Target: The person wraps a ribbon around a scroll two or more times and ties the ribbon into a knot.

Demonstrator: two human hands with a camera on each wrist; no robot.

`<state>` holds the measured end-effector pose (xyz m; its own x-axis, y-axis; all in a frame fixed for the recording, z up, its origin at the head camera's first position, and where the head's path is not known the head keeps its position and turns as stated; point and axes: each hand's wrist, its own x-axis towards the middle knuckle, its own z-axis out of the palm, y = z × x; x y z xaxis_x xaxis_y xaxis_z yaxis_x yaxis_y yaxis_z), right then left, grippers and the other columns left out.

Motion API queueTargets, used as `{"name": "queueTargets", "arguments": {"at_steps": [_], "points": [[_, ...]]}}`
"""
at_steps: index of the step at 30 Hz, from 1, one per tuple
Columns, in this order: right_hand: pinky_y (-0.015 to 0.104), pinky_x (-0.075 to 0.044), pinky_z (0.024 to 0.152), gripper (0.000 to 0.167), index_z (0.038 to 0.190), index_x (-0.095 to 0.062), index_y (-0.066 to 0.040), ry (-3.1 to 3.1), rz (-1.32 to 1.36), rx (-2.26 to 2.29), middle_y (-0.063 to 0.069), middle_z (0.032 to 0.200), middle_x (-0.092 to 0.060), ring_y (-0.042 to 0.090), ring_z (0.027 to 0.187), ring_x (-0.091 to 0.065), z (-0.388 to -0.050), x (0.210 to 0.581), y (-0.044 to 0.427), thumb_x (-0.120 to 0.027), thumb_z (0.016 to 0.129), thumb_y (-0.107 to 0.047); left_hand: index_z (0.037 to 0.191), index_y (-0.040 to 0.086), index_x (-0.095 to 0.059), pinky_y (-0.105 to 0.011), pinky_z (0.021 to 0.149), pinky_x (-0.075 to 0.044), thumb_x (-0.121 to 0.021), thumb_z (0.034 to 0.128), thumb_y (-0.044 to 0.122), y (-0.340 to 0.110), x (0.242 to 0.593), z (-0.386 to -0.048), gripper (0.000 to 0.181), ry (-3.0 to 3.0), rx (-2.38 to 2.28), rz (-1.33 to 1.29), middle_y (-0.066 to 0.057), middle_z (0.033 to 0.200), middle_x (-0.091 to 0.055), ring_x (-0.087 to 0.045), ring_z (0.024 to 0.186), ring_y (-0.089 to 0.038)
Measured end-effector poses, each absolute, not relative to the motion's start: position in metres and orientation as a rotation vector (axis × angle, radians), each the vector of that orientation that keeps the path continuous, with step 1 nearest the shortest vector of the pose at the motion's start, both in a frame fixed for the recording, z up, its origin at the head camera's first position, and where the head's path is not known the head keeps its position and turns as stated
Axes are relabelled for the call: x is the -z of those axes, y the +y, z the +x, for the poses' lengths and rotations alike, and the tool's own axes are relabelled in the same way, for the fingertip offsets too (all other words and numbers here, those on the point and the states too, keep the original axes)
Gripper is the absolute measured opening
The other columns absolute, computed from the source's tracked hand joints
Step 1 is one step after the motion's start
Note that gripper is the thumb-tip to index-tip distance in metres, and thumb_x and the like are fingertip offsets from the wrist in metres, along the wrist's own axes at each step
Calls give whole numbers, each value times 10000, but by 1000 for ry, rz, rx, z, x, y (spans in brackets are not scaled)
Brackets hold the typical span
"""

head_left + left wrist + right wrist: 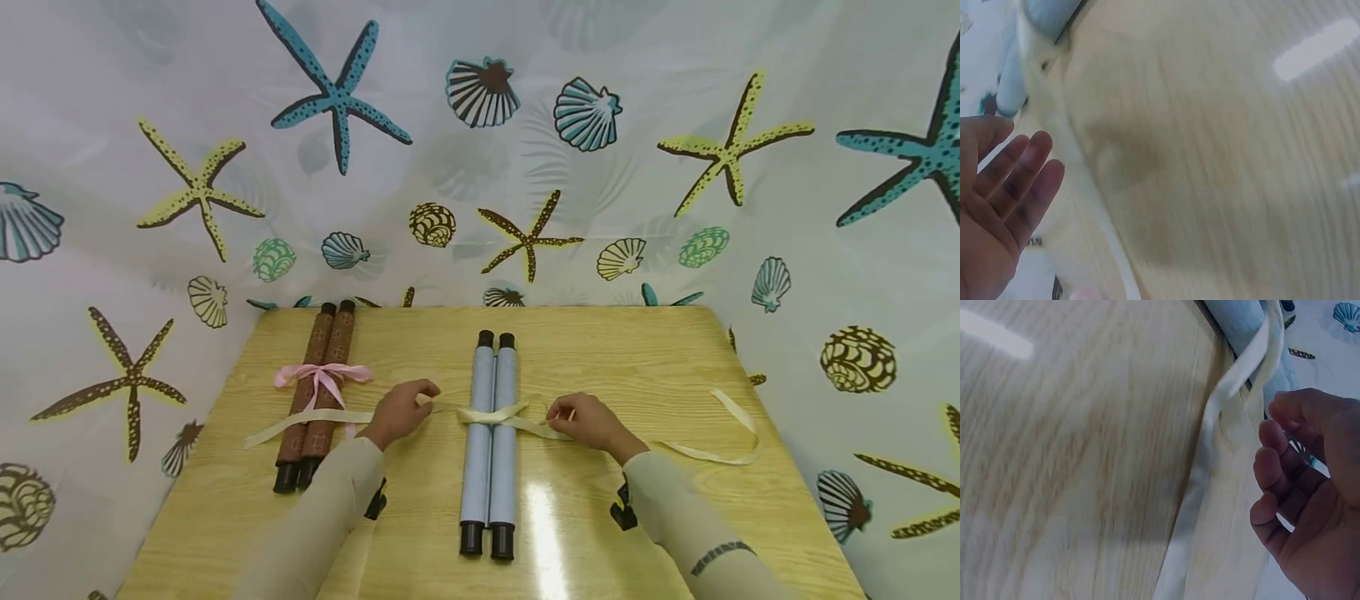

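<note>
Two pale blue scrolls (480, 475) with black end knobs lie side by side on the table. A cream ribbon (491, 416) crosses around their middle in a knot, its tails running out to both sides. Left of the scrolls, my left hand (405, 410) hovers over one tail; its fingers (1034, 150) are loosely bent, with nothing visible between them. My right hand (588, 421) is just right of the scrolls, beside a small ribbon loop (1269, 359). Its thumb and fingers are relaxed and slightly apart, and I see no ribbon gripped there.
Two brown patterned scrolls (306, 400), tied with a pink ribbon bow (324, 375), lie at the table's left. The left cream tail crosses over them. The right tail's end (738, 454) curls on the wooden table (600, 350). A shell-and-starfish sheet (480, 167) surrounds the table.
</note>
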<state>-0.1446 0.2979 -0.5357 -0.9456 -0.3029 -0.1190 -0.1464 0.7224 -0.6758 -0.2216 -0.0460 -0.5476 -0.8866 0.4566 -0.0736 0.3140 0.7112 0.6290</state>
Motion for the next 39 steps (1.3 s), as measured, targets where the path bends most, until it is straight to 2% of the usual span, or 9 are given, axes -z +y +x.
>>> {"name": "queueTargets", "arguments": {"at_steps": [4,9,13,17,21,25,27,33,39], "points": [[251,-430,598,150,1038,-716,-59,2706,-361,1007,58,865,-684,70,651,-514,-149,547,274,-619,976,-156,1251,84,-663,-492,870,-555,-605,974,88,-19,557,-216,283,2700,-866,654,-126,1321,-663,-697,1065,-325],[256,-392,562,201,1110,-721,-84,2744,-259,947,14,808,-649,95,613,-490,-153,554,257,-625,945,-146,1255,127,-670,-503,921,-534,-586,950,62,-3,560,-215,323,2710,-797,660,-89,1299,-682,-644,1188,-330],[238,-345,526,238,1121,-731,-97,2751,-227,931,-6,737,-614,91,576,-449,-158,562,251,-625,914,-150,1223,137,-675,-466,847,-554,-628,926,64,3,557,-214,310,2720,-729,668,-72,1195,-732,-692,1084,-302],[229,-336,521,152,1025,-744,-128,2782,-233,899,-30,714,-601,81,573,-438,-160,568,249,-659,927,-206,1166,124,-696,-429,789,-561,-678,895,66,4,555,-214,277,2718,-727,668,-66,1068,-764,-720,953,-253],[236,-357,544,106,891,-723,-147,2816,-230,882,-40,709,-605,82,594,-461,-161,567,249,-695,928,-243,1041,129,-745,-402,759,-560,-701,877,62,4,555,-215,183,2731,-743,695,-53,986,-758,-705,878,-210],[243,-370,550,128,847,-719,-157,2821,-211,885,-43,711,-621,84,595,-474,-160,561,251,-707,923,-259,908,148,-768,-382,735,-552,-719,898,116,3,553,-217,59,2735,-759,727,-29,911,-751,-683,806,-181],[247,-377,553,134,851,-725,-162,2816,-204,888,-44,726,-635,86,595,-480,-160,558,253,-702,927,-270,869,149,-768,-379,734,-549,-724,905,138,2,552,-218,58,2740,-765,739,-23,886,-749,-674,785,-175],[264,-403,590,145,867,-722,-146,2796,-196,883,-30,770,-659,95,617,-502,-159,548,264,-673,952,-253,895,116,-762,-394,790,-559,-706,926,132,-5,548,-223,66,2741,-780,737,-42,910,-746,-682,826,-187],[283,-435,613,149,889,-717,-119,2782,-215,887,-2,815,-686,95,643,-531,-161,535,275,-655,966,-230,912,85,-743,-415,770,-555,-678,948,136,-19,539,-227,90,2745,-776,677,-48,906,-732,-665,784,-184]]}}
